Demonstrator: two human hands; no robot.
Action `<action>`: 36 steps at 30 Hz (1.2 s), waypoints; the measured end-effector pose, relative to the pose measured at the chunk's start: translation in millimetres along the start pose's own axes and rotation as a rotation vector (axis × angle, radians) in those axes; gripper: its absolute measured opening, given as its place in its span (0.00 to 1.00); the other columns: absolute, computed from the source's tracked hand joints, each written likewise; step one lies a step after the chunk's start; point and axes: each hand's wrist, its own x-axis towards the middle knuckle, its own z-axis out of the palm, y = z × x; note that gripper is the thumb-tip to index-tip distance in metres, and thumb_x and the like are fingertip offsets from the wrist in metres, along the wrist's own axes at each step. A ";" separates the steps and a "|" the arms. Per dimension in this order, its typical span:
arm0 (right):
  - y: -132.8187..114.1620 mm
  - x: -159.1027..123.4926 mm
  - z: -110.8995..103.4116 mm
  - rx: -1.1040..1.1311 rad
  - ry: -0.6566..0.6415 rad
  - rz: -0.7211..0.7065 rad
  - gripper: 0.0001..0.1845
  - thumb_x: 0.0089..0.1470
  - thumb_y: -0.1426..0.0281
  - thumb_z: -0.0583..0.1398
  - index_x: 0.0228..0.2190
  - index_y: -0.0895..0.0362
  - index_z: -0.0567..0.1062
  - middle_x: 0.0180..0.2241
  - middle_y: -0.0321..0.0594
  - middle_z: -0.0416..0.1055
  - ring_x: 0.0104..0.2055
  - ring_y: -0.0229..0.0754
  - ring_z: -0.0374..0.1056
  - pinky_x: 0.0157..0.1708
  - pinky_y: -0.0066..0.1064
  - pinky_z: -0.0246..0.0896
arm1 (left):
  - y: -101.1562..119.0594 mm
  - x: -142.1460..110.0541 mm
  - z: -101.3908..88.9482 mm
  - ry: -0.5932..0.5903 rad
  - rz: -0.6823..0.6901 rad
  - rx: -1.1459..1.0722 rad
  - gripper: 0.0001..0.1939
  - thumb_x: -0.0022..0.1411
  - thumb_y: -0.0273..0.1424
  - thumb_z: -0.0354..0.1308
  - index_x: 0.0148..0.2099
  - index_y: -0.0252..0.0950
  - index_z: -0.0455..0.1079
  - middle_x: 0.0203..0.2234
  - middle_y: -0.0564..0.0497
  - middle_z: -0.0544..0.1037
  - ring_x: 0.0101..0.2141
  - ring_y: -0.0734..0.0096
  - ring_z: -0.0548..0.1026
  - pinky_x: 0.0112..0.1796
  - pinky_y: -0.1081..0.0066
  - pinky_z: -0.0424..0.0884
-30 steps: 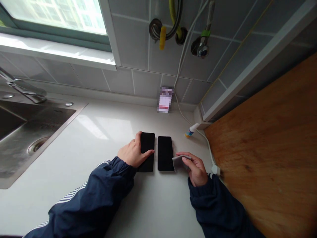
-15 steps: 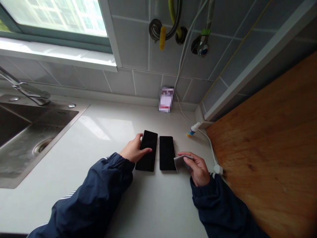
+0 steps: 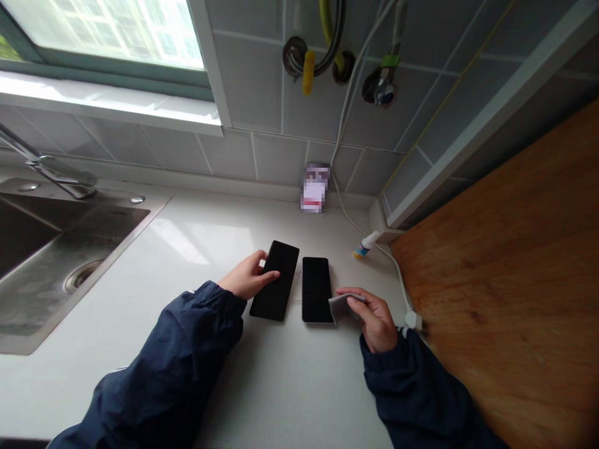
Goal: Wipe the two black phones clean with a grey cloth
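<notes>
My left hand [image 3: 247, 276] grips a black smartphone [image 3: 277, 296] by its left side, with the thumb across the dark face and the other fingers behind it. That phone leans clockwise and looks tilted off the counter. Just to its right, a second smartphone [image 3: 317, 290] lies flat with its dark screen up and a pale edge showing. My right hand [image 3: 375, 319] is closed on a folded grey cloth [image 3: 340, 308], pinched between thumb and fingers. The cloth's corner hangs at the lower right edge of the second phone.
Behind the phones, a small white spray bottle [image 3: 365, 245] stands by the white cable [image 3: 347, 215]. A blurred-out packet [image 3: 315, 188] leans on the tiled wall. To the left is a steel sink [image 3: 112, 234] with a faucet [image 3: 65, 174]; a wooden board [image 3: 505, 280] borders the right.
My left hand has shifted slightly left and away, and the phone in it has turned further clockwise. My right hand, the cloth and the second phone look the same.
</notes>
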 end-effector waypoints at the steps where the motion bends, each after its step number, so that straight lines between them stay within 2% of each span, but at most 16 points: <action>1: 0.0 0.0 0.0 -0.002 -0.001 0.000 0.13 0.58 0.61 0.62 0.40 0.53 0.82 0.39 0.40 0.81 0.41 0.47 0.74 0.43 0.35 0.65 | 1.8 -0.4 -1.5 0.009 -0.001 -0.016 0.20 0.55 0.41 0.64 0.42 0.40 0.59 0.20 0.55 0.75 0.19 0.71 0.70 0.20 0.75 0.60; 4: -0.1 -0.4 -0.2 -0.005 -0.006 0.002 0.14 0.58 0.61 0.61 0.41 0.53 0.82 0.39 0.41 0.81 0.41 0.47 0.74 0.42 0.35 0.66 | 7.2 -0.2 -3.4 0.046 -0.012 -0.208 0.21 0.54 0.41 0.66 0.42 0.39 0.60 0.21 0.55 0.75 0.19 0.72 0.69 0.20 0.76 0.59; 7: -0.3 -0.8 -0.6 -0.008 -0.008 0.001 0.14 0.58 0.61 0.61 0.41 0.53 0.82 0.38 0.41 0.81 0.41 0.48 0.74 0.42 0.35 0.66 | 10.6 2.3 1.1 0.069 -0.014 -0.448 0.21 0.52 0.44 0.66 0.41 0.39 0.62 0.24 0.55 0.75 0.23 0.70 0.73 0.25 0.73 0.66; 11: -0.5 -0.8 -1.0 -0.008 -0.008 -0.007 0.14 0.58 0.61 0.61 0.41 0.52 0.82 0.39 0.40 0.81 0.41 0.47 0.74 0.43 0.34 0.65 | 10.4 5.4 15.0 0.094 -0.002 -0.601 0.18 0.55 0.45 0.63 0.39 0.38 0.65 0.27 0.55 0.75 0.27 0.72 0.74 0.30 0.72 0.70; 14: -1.0 -0.3 -0.6 -0.009 -0.004 -0.011 0.13 0.58 0.61 0.61 0.40 0.52 0.82 0.40 0.40 0.80 0.42 0.47 0.74 0.44 0.34 0.64 | 10.4 4.6 25.8 0.090 -0.043 -0.681 0.17 0.59 0.45 0.59 0.43 0.37 0.68 0.29 0.52 0.77 0.27 0.70 0.75 0.30 0.70 0.71; 17: -1.6 0.0 0.0 -0.011 -0.003 -0.009 0.13 0.58 0.61 0.61 0.40 0.52 0.83 0.39 0.39 0.80 0.42 0.47 0.73 0.43 0.34 0.63 | 13.6 0.8 32.5 -0.006 -0.117 -0.779 0.25 0.65 0.49 0.49 0.48 0.33 0.70 0.30 0.45 0.79 0.27 0.64 0.77 0.27 0.67 0.72; 20: -1.6 0.1 0.1 -0.012 0.003 -0.007 0.13 0.57 0.61 0.61 0.40 0.52 0.83 0.39 0.40 0.80 0.40 0.47 0.73 0.42 0.34 0.63 | 17.5 -4.2 35.1 -0.159 -0.130 -0.950 0.30 0.68 0.51 0.42 0.55 0.32 0.69 0.38 0.40 0.81 0.29 0.62 0.79 0.26 0.67 0.73; 25: -0.7 -0.5 -0.2 -0.010 0.006 -0.010 0.13 0.58 0.61 0.61 0.40 0.52 0.82 0.40 0.40 0.80 0.42 0.47 0.73 0.43 0.34 0.63 | 12.9 -8.5 40.6 -0.324 -0.062 -1.142 0.27 0.68 0.43 0.51 0.62 0.31 0.63 0.54 0.35 0.75 0.44 0.57 0.80 0.40 0.61 0.78; 27: -0.2 -0.5 -0.3 -0.007 -0.002 -0.010 0.13 0.58 0.61 0.61 0.40 0.52 0.82 0.40 0.39 0.80 0.41 0.46 0.73 0.43 0.33 0.63 | 8.5 -9.2 45.0 -0.315 0.002 -1.140 0.28 0.64 0.36 0.59 0.63 0.35 0.60 0.56 0.36 0.74 0.45 0.56 0.80 0.43 0.57 0.78; 31: 0.6 -0.2 -0.3 -0.005 -0.010 -0.013 0.12 0.58 0.62 0.61 0.41 0.51 0.82 0.40 0.38 0.80 0.41 0.44 0.73 0.41 0.31 0.62 | 4.0 -11.1 53.3 -0.231 0.162 -1.020 0.38 0.51 0.21 0.69 0.61 0.39 0.58 0.56 0.38 0.74 0.42 0.56 0.80 0.41 0.53 0.79; 33: 0.7 -0.2 -0.2 -0.005 -0.008 -0.015 0.12 0.58 0.62 0.61 0.41 0.51 0.82 0.40 0.38 0.80 0.41 0.44 0.73 0.42 0.31 0.62 | 4.3 -11.8 55.8 -0.194 0.200 -1.006 0.36 0.52 0.21 0.69 0.60 0.39 0.59 0.55 0.37 0.75 0.40 0.57 0.81 0.40 0.53 0.79; 36: 0.3 -0.3 -0.1 -0.007 -0.004 -0.019 0.12 0.58 0.62 0.61 0.40 0.51 0.82 0.40 0.38 0.80 0.41 0.45 0.73 0.42 0.32 0.63 | 5.2 -10.6 57.2 -0.180 0.203 -1.038 0.30 0.59 0.27 0.65 0.61 0.38 0.58 0.54 0.36 0.76 0.37 0.58 0.81 0.39 0.52 0.79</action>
